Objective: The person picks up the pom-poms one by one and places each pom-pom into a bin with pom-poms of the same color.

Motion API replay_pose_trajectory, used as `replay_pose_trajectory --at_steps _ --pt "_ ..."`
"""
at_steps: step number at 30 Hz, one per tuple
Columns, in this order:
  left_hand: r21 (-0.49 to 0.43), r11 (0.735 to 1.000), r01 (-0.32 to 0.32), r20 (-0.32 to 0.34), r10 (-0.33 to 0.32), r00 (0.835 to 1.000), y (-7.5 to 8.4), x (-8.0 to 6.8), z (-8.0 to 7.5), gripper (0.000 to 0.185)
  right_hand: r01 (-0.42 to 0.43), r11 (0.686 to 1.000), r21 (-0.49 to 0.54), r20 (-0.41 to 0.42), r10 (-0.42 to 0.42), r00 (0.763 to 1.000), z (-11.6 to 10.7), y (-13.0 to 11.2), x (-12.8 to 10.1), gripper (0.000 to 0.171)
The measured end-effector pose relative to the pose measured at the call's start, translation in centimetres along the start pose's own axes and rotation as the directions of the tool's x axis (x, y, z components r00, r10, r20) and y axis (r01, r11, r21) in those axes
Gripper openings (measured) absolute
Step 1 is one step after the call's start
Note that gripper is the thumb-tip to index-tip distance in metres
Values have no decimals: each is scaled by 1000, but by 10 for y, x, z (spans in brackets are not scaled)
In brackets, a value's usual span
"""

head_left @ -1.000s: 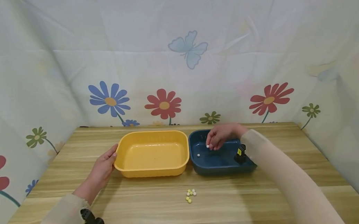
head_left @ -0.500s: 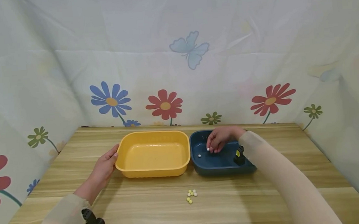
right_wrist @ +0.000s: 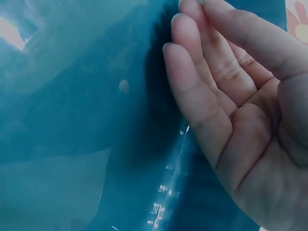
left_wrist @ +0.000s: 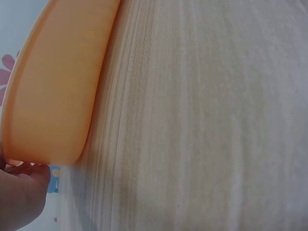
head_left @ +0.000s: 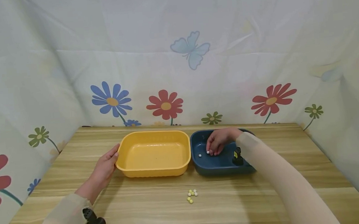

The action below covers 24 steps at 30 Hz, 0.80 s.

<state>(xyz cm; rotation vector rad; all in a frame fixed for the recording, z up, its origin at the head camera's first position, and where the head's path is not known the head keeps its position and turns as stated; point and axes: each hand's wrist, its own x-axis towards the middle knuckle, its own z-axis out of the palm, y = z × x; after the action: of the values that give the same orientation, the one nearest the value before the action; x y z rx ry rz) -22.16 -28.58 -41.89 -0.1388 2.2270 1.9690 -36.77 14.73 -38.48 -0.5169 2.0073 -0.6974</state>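
Head view first: the right hand (head_left: 218, 141) is down inside the dark blue tray (head_left: 222, 167), which sits toward the far edge of the tabletop (head_left: 267, 203), right of centre. Its fingers (head_left: 211, 150) are bent downward with the tips close together over a small white bead (head_left: 208, 152) on the tray floor; whether they actually pinch it I cannot tell. A second white bead (head_left: 200, 155) lies loose just to its left, near the tray's left wall. The yellow tray (head_left: 154, 170) stands right beside the blue one, rims almost touching. The left hand (head_left: 104, 167) rests against the yellow tray's left rim, fingers relaxed and lying along it. A cluster of yellow and white beads (head_left: 191, 196) lies on the tabletop in front of the two trays, toward the near edge.

Left wrist view: the yellow tray's outer wall (left_wrist: 53, 91) fills the left side, wood grain beside it, and the hand (left_wrist: 19, 192) touches the rim at the bottom corner.

Right wrist view: the palm (right_wrist: 250, 120) faces the camera, fingers (right_wrist: 192, 86) straight and side by side against the blue tray's floor (right_wrist: 72, 110), with one pale bead (right_wrist: 124, 85) lying just apart from the fingertips.
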Motion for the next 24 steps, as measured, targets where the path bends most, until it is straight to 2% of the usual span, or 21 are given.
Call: replay_pose_trajectory --at_steps 17,24 --pt "-33 999 7 -21 -7 1000 0 0 2 55 -24 997 -80 -10 23 1000 5 -1 9 11" --pt "-62 997 -39 -35 36 999 -7 0 0 58 -33 996 -89 -10 32 999 7 -4 6 10"
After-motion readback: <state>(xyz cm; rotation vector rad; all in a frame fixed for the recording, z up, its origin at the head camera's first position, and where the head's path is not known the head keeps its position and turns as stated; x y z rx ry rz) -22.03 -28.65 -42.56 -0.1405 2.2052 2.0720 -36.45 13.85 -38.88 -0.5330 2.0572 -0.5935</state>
